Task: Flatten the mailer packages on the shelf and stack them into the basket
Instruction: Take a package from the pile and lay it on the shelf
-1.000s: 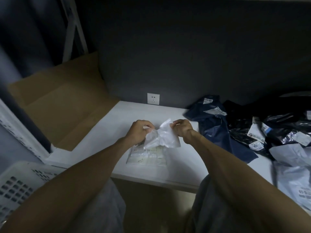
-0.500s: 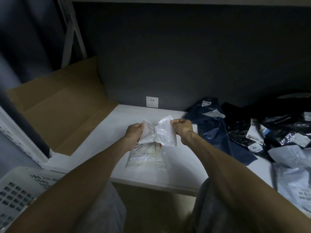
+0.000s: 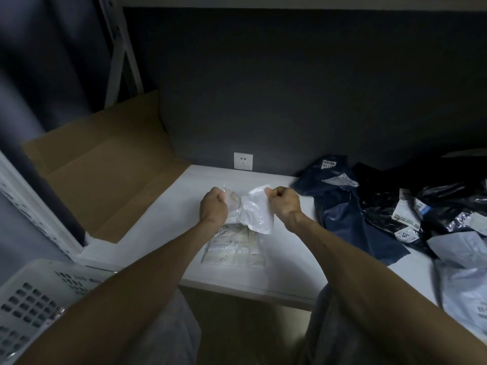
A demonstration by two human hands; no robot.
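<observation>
At frame centre, left hand (image 3: 213, 206) and right hand (image 3: 286, 204) each pinch an upper corner of a crumpled clear mailer (image 3: 259, 214), fingers curled tight, stretching it left to right above the white shelf (image 3: 163, 238); the basket (image 3: 29, 299) sits lower left, nearer the left hand

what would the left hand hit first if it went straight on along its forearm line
Beyond the clear mailer it grips, the left hand would cross bare shelf and likely meet the dark back wall near the wall socket; depth is unclear.
</observation>
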